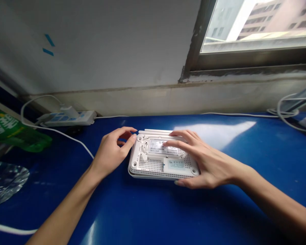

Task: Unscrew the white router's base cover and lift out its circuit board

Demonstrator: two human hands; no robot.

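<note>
- Right now: a white plastic router point(150, 165) lying upside down, vented underside showing, at the centre of a glossy blue table point(219, 211), apparently flat on it.
- Along the router's 12 o'clock edge: slim white plastic antennas point(155, 131), folded flat side by side.
- On the underside: a silver printed label point(155, 147) near 12 o'clock, a pale printed sticker point(174, 165) near 4 o'clock.
- Left hand point(112, 149) at the router's 9 o'clock: grip half open, fingers arched, thumb tip against the left edge, no firm hold visible.
- Right hand point(201, 160) at 3 o'clock: grip wide, spanning the router, fingertips point(172, 143) on the silver printed label, thumb point(180, 182) at the 6 o'clock edge, holding the router from above.
- Step in hand, by judgement: both hands settling on the upturned router, no clear lift from the table.
- Next move, judged from this pose: a closing of the left grip on the left edge, for an even two-handed hold.
- Around the router: a white power strip point(68, 119) with a plugged-in adapter near 10 o'clock, a green plastic bottle point(12, 132) near 9 o'clock, crumpled clear plastic point(2, 182) near 8 o'clock, a coiled white cable point(283, 112) near 2 o'clock, a metal-framed window point(257, 23) near 1 o'clock.
</note>
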